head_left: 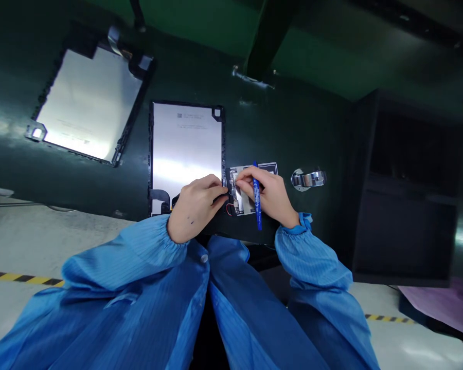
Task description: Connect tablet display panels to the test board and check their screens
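Observation:
My right hand [270,195] holds a blue marker pen [257,205] that lies across its fingers. Its thumb and fingertips are pinched over a small circuit board [247,205] with pale tape across it. Beside it, my left hand [198,205] has its thumb and finger closed at the gap between that board and a flat display panel [187,136]. What those left fingertips grip, if anything, is too small to make out. The panel has a silvery back and a black frame, and my left hand covers its lower right corner. A short red wire [229,209] shows below the board's left edge.
A second silvery panel [92,103] lies tilted at the far left, a ribbon cable at its top. Right of my hands stands a shiny metal tape-dispenser-like piece [308,179]. A large black box-like object [407,195] occupies the right side. A dark post [268,38] rises behind.

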A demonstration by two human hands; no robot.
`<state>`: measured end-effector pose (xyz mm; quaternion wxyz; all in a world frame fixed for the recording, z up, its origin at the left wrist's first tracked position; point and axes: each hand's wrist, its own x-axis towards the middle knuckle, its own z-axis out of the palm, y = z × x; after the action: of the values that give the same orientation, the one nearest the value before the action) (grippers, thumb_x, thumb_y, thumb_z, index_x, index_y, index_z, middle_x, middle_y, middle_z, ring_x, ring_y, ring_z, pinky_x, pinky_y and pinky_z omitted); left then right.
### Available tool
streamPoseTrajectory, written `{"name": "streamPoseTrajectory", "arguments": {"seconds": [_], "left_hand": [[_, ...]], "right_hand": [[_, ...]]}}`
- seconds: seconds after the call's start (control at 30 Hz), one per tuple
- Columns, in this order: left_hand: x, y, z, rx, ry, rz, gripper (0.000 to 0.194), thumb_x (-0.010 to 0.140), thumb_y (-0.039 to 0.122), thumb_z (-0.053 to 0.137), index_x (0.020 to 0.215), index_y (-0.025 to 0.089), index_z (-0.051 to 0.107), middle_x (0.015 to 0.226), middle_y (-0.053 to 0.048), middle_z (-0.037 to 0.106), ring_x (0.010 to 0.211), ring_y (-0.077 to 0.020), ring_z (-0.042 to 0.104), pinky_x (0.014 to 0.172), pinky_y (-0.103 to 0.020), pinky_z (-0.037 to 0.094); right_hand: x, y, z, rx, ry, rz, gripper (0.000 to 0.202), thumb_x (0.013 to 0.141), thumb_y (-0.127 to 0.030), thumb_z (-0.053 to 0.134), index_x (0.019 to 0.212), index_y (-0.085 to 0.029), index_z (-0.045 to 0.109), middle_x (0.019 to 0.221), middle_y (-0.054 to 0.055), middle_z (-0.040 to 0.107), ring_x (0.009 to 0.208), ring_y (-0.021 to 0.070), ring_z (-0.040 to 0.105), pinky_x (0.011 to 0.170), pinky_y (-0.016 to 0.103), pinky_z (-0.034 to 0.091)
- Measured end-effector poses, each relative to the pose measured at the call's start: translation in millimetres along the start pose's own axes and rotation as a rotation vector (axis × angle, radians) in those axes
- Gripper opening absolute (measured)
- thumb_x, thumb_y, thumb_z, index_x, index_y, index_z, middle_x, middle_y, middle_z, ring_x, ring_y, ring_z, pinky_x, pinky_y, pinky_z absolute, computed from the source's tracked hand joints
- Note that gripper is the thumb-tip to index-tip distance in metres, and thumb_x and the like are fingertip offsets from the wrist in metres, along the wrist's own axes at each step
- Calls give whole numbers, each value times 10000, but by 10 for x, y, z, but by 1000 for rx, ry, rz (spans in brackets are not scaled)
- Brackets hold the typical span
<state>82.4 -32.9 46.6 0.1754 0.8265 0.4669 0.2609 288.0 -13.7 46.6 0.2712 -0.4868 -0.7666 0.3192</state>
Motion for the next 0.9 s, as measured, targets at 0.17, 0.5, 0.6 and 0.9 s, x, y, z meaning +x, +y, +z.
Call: {"name": "streamPoseTrajectory", "arguments": {"seconds": [0.17, 0.5, 0.6, 0.9], "left_hand": [[11, -6, -2, 6, -6, -46, 86, 874, 152, 677, 891, 177, 757, 912, -43, 742, 735, -178, 706, 607, -277, 536], [22, -3, -18, 20, -31, -46, 91, 873, 151, 671, 877, 180, 757, 911, -43, 742, 722, -175, 703, 589, -278, 531], [28, 0, -15, 28, -35, -48, 85, 865, 147, 681, 874, 179, 759, 913, -44, 743, 727, -180, 706, 587, -279, 532], [63, -9, 12, 3, -32, -56, 71, 831, 134, 710, 861, 172, 762, 913, -41, 750, 731, -187, 712, 600, -286, 540]], "right_hand": [[-2, 6, 2, 7, 6, 17, 106, 959, -317, 605, 925, -225, 645, 820, -12, 675, 771, 135, 637, 743, 264, 476], [-1, 18, 7, 20, -2, 19, 95, 959, -305, 602, 925, -225, 640, 825, -15, 673, 779, 134, 638, 749, 265, 473], [1, 14, 6, 17, -1, 23, 91, 957, -297, 602, 924, -223, 642, 833, -11, 677, 784, 136, 638, 753, 267, 471], [14, 5, -1, -7, -52, 48, 157, 850, -299, 736, 939, -218, 635, 692, -54, 583, 668, 119, 572, 676, 251, 409]]}}
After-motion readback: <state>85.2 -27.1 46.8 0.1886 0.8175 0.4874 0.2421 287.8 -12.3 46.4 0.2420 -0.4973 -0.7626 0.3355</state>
